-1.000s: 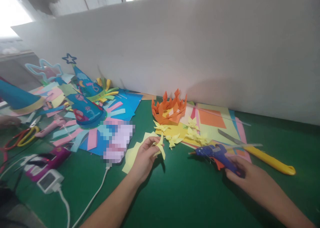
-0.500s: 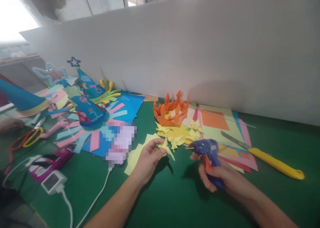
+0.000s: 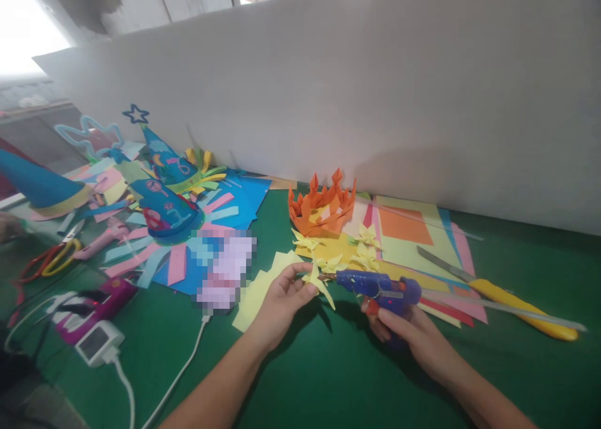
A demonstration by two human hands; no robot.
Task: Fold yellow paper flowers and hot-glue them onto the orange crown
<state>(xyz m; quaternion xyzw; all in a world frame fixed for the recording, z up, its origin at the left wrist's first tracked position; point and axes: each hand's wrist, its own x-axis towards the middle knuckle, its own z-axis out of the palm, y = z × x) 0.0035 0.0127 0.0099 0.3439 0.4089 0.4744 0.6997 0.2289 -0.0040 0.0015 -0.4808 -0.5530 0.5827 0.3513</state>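
Note:
Pinched in the fingers of my left hand is a yellow folded paper flower with pointed petals. My right hand is wrapped round a blue glue gun, a finger at its orange trigger. The gun's nozzle points left and is at the flower; whether it touches cannot be told. A clear glue stick juts from the gun's back. Just beyond my hands, several similar yellow flowers lie beside an orange folded paper crown.
A yellow-handled knife lies at the right by coloured paper sheets. Left are decorated blue cone hats, scissors, a pink glue gun and a purple power strip with cables. Another person's hand shows at the far left.
My right hand has turned the glue gun level and brought its nozzle left to the flower. The flower has tilted slightly in my left hand, which stays nearly in place.

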